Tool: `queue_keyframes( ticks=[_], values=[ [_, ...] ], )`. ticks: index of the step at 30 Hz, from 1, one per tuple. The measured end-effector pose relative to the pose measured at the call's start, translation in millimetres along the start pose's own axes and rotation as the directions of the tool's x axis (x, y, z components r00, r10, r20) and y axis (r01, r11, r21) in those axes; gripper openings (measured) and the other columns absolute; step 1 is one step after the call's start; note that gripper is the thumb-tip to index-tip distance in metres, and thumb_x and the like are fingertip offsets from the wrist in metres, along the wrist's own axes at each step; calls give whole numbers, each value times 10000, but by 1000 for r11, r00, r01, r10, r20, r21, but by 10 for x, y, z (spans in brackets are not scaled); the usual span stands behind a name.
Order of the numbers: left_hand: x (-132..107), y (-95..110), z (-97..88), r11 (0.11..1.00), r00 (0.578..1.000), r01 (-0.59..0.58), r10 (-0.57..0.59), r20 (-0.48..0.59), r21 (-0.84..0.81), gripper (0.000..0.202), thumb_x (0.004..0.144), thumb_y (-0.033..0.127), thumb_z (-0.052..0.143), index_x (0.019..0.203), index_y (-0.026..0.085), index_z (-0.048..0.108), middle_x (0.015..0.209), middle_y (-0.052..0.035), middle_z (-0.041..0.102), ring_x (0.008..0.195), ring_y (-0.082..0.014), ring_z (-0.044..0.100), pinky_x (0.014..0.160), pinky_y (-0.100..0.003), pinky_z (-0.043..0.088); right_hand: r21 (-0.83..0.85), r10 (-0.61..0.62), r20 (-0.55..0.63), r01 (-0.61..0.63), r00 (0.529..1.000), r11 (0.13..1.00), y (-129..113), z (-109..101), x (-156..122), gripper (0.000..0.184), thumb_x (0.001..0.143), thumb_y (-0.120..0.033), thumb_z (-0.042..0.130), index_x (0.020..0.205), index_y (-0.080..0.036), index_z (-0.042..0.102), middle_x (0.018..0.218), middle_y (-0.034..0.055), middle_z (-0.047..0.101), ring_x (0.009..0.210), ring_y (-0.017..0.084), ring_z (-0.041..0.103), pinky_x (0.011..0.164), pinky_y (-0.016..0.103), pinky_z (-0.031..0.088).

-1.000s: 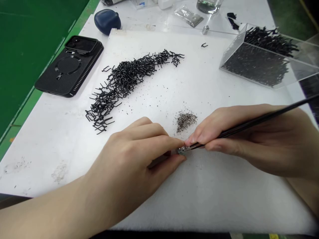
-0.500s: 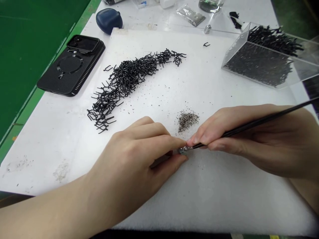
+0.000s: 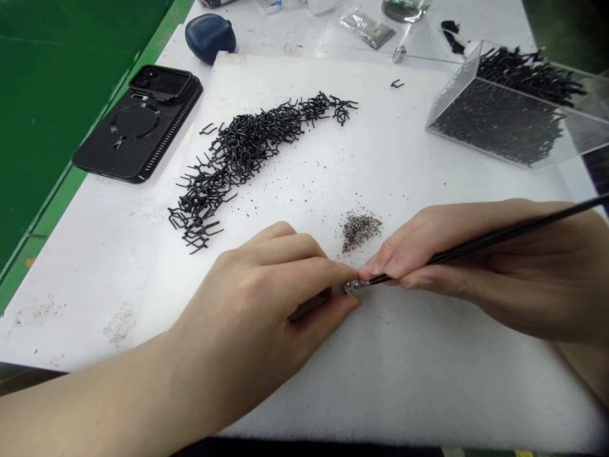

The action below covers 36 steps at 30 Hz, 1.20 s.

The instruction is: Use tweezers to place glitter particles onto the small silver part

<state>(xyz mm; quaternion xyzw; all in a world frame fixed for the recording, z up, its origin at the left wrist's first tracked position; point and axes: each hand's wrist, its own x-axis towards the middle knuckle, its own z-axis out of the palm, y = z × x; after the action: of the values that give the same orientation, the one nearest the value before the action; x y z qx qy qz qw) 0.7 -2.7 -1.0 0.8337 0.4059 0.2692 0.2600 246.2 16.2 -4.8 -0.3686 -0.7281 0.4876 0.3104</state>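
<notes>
My left hand (image 3: 259, 292) rests on the white sheet, thumb and forefinger closed around a small shiny silver piece (image 3: 352, 287). Most of that piece is covered by the fingers. In my right hand (image 3: 451, 266) is a slim black-handled tool (image 3: 499, 239), gripped like a pen. Its point meets the silver piece, and the right fingertips touch the left forefinger; the exact shape of the tip is too small to make out. Just beyond the fingertips lies a little heap of tiny brownish, glittering grains (image 3: 360, 230).
Many small black forked pieces (image 3: 252, 143) form a curved pile. A clear box (image 3: 495, 120) at right holds more. A black phone (image 3: 136, 124), a blue rounded case (image 3: 210, 38), a plastic bag (image 3: 366, 26), a metal bit (image 3: 398, 54) and a glass (image 3: 406, 9) lie farther back.
The whole view has shifted very slightly. Both hands keep the same grip and position around the silver piece.
</notes>
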Motion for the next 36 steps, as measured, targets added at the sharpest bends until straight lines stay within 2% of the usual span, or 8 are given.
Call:
queue_keyframes(
  ticks=[4,8,12,16,19,23,28,36],
  values=[
    [-5,0,-4,1000,1000,-6,6,0,-12,127,872,157,764,982,189,818,793,16,742,768,-99,667,702,-200,546,-13,-2,-30,1,1000,1000,-22,31,18,268,791,-84,818,944,-304,798,930,-10,805,873,228,773,774,339,660],
    [4,-16,8,1000,1000,-2,2,6,-18,119,868,163,764,973,183,818,795,9,744,751,-103,657,686,-210,540,-91,-14,-268,-11,963,996,-37,-9,49,135,811,-222,839,880,-326,790,886,4,787,808,254,753,720,422,631],
    [1,-18,16,999,1000,-6,6,8,-44,124,874,148,738,969,171,814,778,-3,733,731,-108,641,681,-218,538,-420,-173,-371,2,912,908,-38,-181,31,193,788,-297,843,945,-390,780,940,28,745,867,314,693,757,493,540],
    [-13,-2,12,998,1000,3,-3,13,-59,137,854,116,711,944,161,804,782,-12,729,744,-118,636,677,-223,536,-726,-220,-242,-27,945,687,-28,-357,-9,138,893,-291,714,986,-384,758,990,30,752,869,280,677,718,457,464],
    [-18,-8,24,996,1000,13,-12,17,-83,147,836,103,691,924,158,794,780,-17,727,755,-134,632,680,-240,534,-770,-209,-92,64,973,635,10,-449,-34,178,893,-208,655,998,-325,737,938,15,755,723,204,659,623,396,459],
    [-30,-40,55,994,1000,-31,30,-9,-108,168,812,111,667,914,172,787,759,-15,721,748,-157,629,696,-271,542,-812,-164,-43,61,986,580,-39,-489,-52,192,897,-233,623,1017,-315,749,931,32,711,669,201,626,589,382,432],
    [-55,-47,71,994,1000,-30,29,-7,-102,171,825,119,668,945,143,788,799,-39,734,782,-182,641,745,-310,565,-744,-103,-55,28,993,668,-376,-360,163,210,908,-312,640,1087,-310,751,840,31,708,641,206,582,569,375,426],
    [-71,-67,116,995,1000,-15,12,-28,-103,159,809,134,695,933,160,790,781,-42,728,777,-208,653,784,-333,575,-673,-74,140,150,987,725,-422,138,1262,148,864,-262,647,897,-259,791,917,16,793,840,218,706,768,362,526]
  ],
)
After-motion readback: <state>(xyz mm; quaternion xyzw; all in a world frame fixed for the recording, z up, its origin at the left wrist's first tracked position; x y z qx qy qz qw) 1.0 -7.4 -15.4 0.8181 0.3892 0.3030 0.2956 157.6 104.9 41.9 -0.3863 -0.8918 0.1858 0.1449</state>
